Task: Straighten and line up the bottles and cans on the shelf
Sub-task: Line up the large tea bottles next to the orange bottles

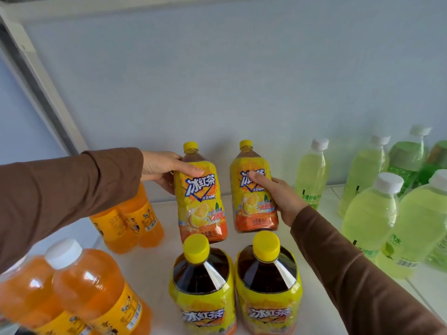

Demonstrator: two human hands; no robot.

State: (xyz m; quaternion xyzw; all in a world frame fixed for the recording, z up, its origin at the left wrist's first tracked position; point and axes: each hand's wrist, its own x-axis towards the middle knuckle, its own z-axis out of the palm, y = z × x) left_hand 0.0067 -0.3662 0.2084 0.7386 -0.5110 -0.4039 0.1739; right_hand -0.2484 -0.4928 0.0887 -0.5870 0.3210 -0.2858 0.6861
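Two iced-tea bottles with yellow labels and yellow caps stand at the back of the white shelf (157,259). My left hand (164,169) grips the left back tea bottle (200,201) by its shoulder. My right hand (278,197) wraps the right back tea bottle (251,189) from its right side. Both bottles stand upright, side by side with a small gap. In front of them stand two more tea bottles (203,286) (268,281), close to the camera.
Orange soda bottles stand at the left, a back group (130,221) under my left sleeve and a front group (79,291). Several pale green lemon drink bottles (372,213) fill the right side. A pale blue back wall (217,81) closes the shelf.
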